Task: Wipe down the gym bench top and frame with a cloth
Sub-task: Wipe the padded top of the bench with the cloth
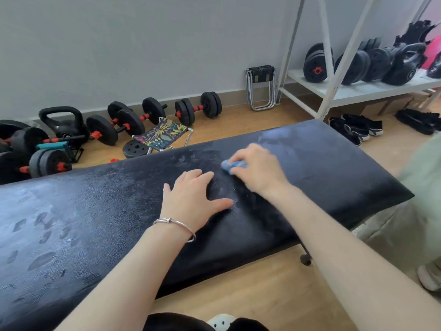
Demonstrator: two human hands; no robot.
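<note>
The person is wiping the padded bench top (95, 211), and the job is looking only partly done. The right hand (256, 167) is gripping a bunched blue cloth (232, 164), fingers curled over it, and is pressing it onto the padding about midway along the length, nearer the far edge. That hand is showing blurred, which suggests a wiping stroke is under way. The left hand (193, 197) is lying flat with its fingers spread, palm pressing on the padding just beside the cloth hand and a little nearer the near edge, seemingly bracing. Around both hands and toward the near right corner the black surface is showing darker and cleaner. The left end is carrying a pale dusty film with finger-shaped smudges in it, and another pale patch is sitting by the far right corner, so those stretches are appearing to need the cloth yet. Of the frame, only a dark leg (305, 256) is showing below the near edge toward the right; its cleanliness cannot be told, and it is likely waiting its turn.
</note>
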